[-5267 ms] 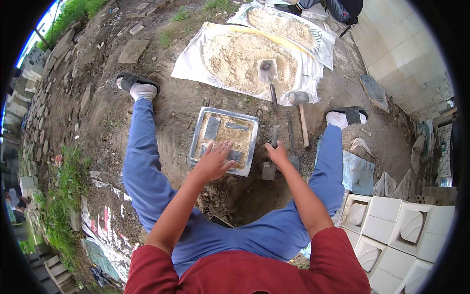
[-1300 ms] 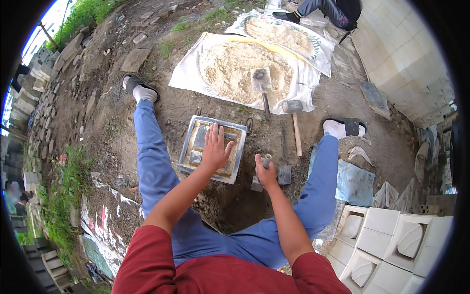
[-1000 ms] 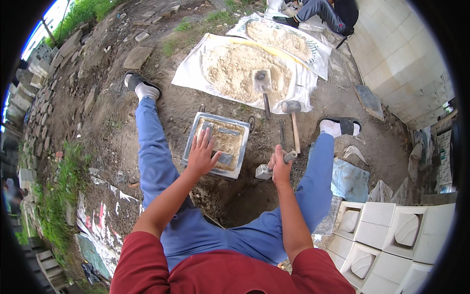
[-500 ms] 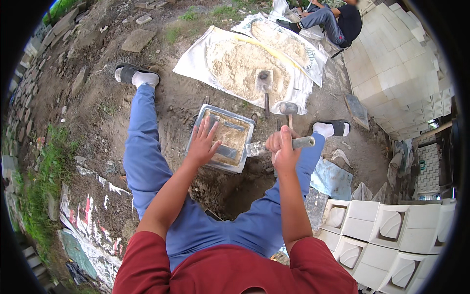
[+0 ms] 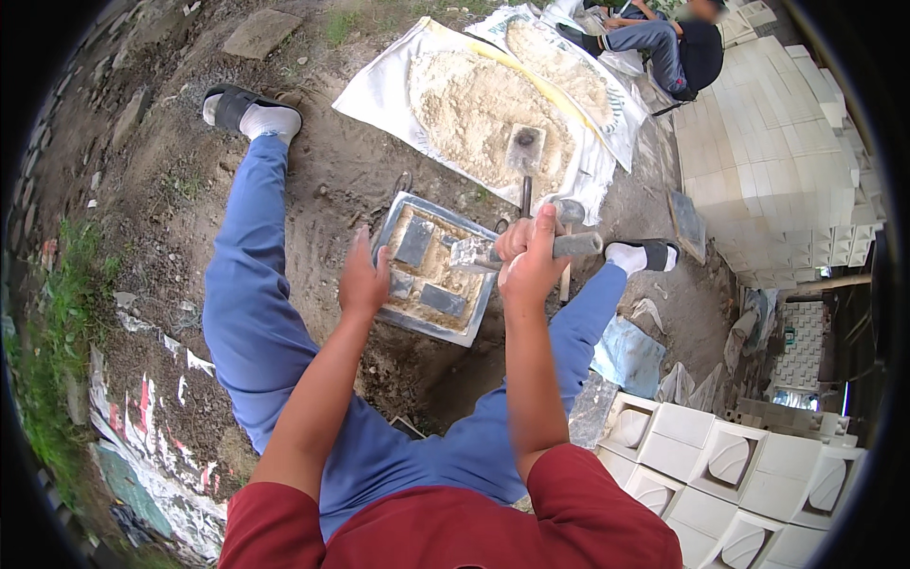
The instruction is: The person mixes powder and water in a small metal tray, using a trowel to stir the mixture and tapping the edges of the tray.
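Note:
Between my legs on the ground lies a square metal mould [image 5: 389,228], filled with pale sandy material. Several dark rectangular plates [image 5: 443,300] are set in that fill. My left hand [image 5: 363,277] is just off the mould's left side, fingers up and apart, slightly blurred, holding nothing. My right hand [image 5: 531,248] is wrapped round a dusty flat-bladed tool [image 5: 578,245] with a thick grey round handle. Its blade reaches left over the mould's right part; whether it touches the fill I cannot tell. Behind my right hand is a mallet [image 5: 569,211], partly hidden.
Ahead, white sacks [image 5: 374,90] are spread under pale powder [image 5: 474,104], with a small shovel [image 5: 526,147] on it. Pale blocks are stacked at right [image 5: 758,161] and lower right [image 5: 682,427]. A seated person [image 5: 654,52] is at the far right.
My left hand has lifted off the mould and moved left, uncovering the plates. My right hand has shifted up and left, bringing the tool's blade over the mould.

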`<control>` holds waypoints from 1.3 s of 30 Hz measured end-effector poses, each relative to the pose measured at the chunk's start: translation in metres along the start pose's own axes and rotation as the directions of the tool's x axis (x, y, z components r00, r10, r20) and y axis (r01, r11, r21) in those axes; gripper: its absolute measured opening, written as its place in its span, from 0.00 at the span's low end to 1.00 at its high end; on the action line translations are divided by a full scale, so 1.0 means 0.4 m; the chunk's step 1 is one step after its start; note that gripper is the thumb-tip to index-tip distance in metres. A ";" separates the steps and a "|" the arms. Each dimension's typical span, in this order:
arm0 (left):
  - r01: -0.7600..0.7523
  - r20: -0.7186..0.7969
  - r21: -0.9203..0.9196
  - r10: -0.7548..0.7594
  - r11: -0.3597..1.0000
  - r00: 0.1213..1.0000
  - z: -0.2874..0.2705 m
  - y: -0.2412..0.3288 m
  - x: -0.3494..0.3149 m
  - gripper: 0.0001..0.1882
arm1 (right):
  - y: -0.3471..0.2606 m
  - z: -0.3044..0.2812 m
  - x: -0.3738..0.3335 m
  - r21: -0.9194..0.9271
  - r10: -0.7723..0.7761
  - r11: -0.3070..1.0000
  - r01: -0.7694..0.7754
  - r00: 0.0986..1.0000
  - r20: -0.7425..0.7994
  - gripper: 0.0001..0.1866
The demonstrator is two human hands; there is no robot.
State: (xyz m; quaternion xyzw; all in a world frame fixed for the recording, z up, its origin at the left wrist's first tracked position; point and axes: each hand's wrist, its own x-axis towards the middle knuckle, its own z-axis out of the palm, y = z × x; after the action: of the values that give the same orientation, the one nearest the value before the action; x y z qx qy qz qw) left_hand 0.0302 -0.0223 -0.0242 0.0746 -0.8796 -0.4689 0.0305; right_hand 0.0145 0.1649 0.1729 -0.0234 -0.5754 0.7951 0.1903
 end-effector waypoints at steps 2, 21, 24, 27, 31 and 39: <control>0.097 0.003 0.026 -0.097 0.995 0.995 0.006 -0.022 0.008 0.34 | 0.029 0.009 -0.001 0.028 -0.003 1.000 0.004 1.000 -0.005 0.27; 0.327 0.205 0.015 -0.323 0.945 0.924 -0.002 -0.018 0.035 0.35 | 0.157 -0.058 -0.001 -0.238 0.217 0.957 -0.168 0.956 0.197 0.27; 0.331 0.190 0.059 -0.336 0.942 0.922 -0.005 -0.020 0.036 0.36 | 0.105 -0.033 0.002 -0.079 0.071 0.995 -0.055 0.976 0.205 0.27; 0.337 0.215 0.050 -0.339 0.940 0.916 -0.009 -0.012 0.042 0.37 | 0.130 -0.042 -0.007 -0.024 0.083 0.997 -0.080 0.978 0.194 0.26; 0.328 0.239 0.066 -0.334 0.942 0.912 -0.003 0.007 0.041 0.37 | 0.274 -0.070 -0.038 -0.189 0.141 0.976 -0.107 0.974 0.176 0.25; 0.341 0.169 0.115 -0.357 0.933 0.919 -0.003 0.010 0.037 0.36 | 0.209 -0.053 -0.009 -0.082 0.128 0.990 -0.117 0.983 0.133 0.24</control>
State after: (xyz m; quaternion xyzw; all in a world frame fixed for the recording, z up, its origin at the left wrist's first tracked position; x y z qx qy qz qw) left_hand 0.0152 -0.0235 -0.0203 0.1869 -0.8698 -0.4348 -0.1397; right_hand 0.0003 0.1608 0.0876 -0.0106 -0.6138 0.7831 0.0997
